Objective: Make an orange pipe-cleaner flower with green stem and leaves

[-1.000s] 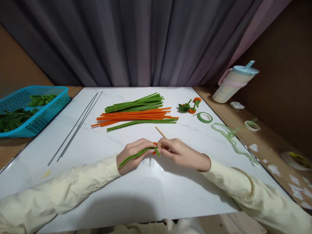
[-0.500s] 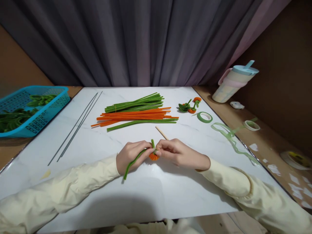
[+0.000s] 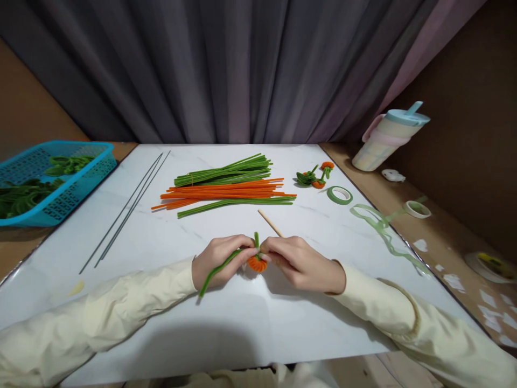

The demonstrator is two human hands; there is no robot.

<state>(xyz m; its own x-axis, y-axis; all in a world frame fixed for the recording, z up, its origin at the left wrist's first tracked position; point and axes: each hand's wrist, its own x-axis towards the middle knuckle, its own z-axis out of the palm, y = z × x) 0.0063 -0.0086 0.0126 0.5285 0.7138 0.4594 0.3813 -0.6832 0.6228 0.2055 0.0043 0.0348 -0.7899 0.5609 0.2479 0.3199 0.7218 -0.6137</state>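
Between both hands is a small orange pipe-cleaner pumpkin (image 3: 257, 264) with a short green stem standing up from its top. My left hand (image 3: 224, 261) is closed, its thumb and fingertips pinching at the stem. A longer green pipe cleaner (image 3: 214, 274) runs from that pinch across the back of the thumb, its free end hanging toward me. My right hand (image 3: 301, 263) is closed too, thumb and forefinger pinched at the stem's right side; those fingertips partly hide the joint. Just beyond my right hand lies a thin wooden stick (image 3: 270, 222).
Bundles of green pipe cleaners (image 3: 226, 172) and orange pipe cleaners (image 3: 226, 191) lie ahead. Finished orange-and-green pieces (image 3: 318, 183) and green tape (image 3: 339, 195) sit right of them. Thin wires (image 3: 129, 207) and a blue basket (image 3: 86, 180) are left; a tumbler (image 3: 383, 140) stands right.
The orange pumpkin has shifted slightly right and down between the fingers. My right hand has lowered a little and turned, and the green pipe cleaner's free end has swung left.
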